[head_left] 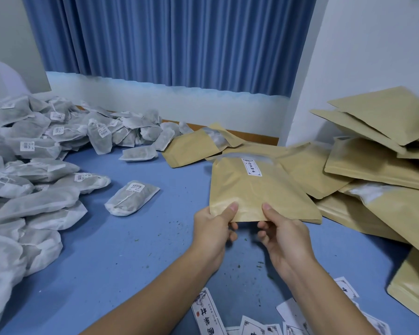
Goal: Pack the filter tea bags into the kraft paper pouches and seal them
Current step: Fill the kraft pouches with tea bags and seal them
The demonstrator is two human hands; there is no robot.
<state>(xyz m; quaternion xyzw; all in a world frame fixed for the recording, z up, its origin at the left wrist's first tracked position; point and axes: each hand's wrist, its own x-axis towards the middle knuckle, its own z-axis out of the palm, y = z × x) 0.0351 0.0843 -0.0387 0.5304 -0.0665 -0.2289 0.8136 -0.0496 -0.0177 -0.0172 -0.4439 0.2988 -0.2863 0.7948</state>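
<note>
A kraft paper pouch (257, 189) with a small white label and a frosted window strip is held just above the blue table (131, 250). My left hand (215, 228) pinches its near edge at the left, thumb on top. My right hand (281, 233) pinches the same edge at the right. A single filter tea bag (131, 198) lies on the table left of the pouch. A big heap of filter tea bags (34, 165) covers the left side.
A stack of kraft pouches (377, 170) fills the right side, with more flat ones (191, 146) behind the held pouch. Printed labels (208, 313) lie at the near edge. Blue curtain and white wall stand behind. Tea crumbs dot the table.
</note>
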